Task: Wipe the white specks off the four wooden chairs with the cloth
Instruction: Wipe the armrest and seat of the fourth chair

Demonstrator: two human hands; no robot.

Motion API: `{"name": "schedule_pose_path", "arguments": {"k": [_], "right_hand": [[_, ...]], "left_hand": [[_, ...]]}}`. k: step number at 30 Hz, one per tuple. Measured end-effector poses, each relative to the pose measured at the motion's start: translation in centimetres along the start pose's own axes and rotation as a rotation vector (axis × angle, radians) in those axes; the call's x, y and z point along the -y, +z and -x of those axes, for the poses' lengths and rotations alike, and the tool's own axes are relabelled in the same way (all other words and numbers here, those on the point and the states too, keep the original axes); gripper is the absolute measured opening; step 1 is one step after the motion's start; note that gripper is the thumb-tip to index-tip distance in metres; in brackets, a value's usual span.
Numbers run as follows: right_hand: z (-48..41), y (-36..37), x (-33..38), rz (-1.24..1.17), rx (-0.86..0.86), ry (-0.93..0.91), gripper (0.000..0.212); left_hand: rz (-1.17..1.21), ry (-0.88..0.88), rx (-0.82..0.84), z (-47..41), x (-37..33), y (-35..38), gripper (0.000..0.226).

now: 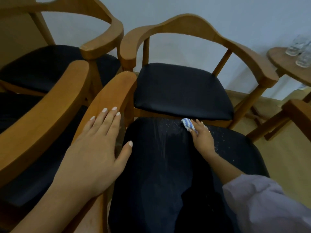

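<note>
Your right hand [202,137] grips the blue-and-white striped cloth [188,124], fingers and thumb folded round it, and presses it down on the black padded seat [159,165] of the nearest chair. The cloth pokes out just beyond your fingertips, close to the seat's far edge. White specks [170,125] lie scattered on the seat just left of the cloth, and more run along the right side of your wrist. Faint streaks mark the seat's middle. A pale lilac sleeve [262,199] covers your right forearm. Your left hand [96,148] lies flat on the curved wooden armrest [114,91] at the seat's left, fingers straight and spread, thumb over the inner edge, holding nothing. Directly beyond the cloth stands a second wooden armchair [193,22], its black cushion edge just beside the near seat; contact cannot be told. A third wooden armchair [42,106] and a fourth wooden armchair [101,46] crowd the left side. At far right, well apart from the cloth, a round wooden side table [282,61] carries blurred clear glasses [299,49].
</note>
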State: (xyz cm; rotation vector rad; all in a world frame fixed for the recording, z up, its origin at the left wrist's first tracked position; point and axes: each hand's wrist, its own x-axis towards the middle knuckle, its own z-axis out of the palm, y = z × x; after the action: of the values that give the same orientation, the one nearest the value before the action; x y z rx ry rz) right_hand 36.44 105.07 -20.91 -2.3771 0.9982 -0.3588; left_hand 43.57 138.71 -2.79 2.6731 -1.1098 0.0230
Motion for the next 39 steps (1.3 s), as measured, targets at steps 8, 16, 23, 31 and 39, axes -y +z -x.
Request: {"name": "schedule_pose_path", "arguments": {"k": [8, 16, 23, 31, 39], "right_hand": [[5.4, 0.0, 1.2, -0.001, 0.1, -0.027, 0.041], [13.4, -0.2, 2.6, 0.067, 0.184, -0.144, 0.046], [15.5, 0.4, 2.4, 0.078, 0.178, -0.175, 0.047], [11.4, 1.2, 3.6, 0.065, 0.141, -0.147, 0.045], [4.6, 2.9, 5.0, -0.019, 0.085, -0.081, 0.044]], "left_hand": [[-0.006, 0.0, -0.008, 0.1, -0.2, -0.2, 0.089], [-0.044, 0.019, 0.009, 0.2, -0.2, -0.2, 0.092], [-0.06, 0.016, -0.001, 0.2, -0.2, -0.1, 0.09], [-0.038, 0.014, -0.04, 0.0, -0.1, 0.3, 0.087], [-0.023, 0.033, -0.073, 0.0, 0.1, 0.7, 0.083]]}}
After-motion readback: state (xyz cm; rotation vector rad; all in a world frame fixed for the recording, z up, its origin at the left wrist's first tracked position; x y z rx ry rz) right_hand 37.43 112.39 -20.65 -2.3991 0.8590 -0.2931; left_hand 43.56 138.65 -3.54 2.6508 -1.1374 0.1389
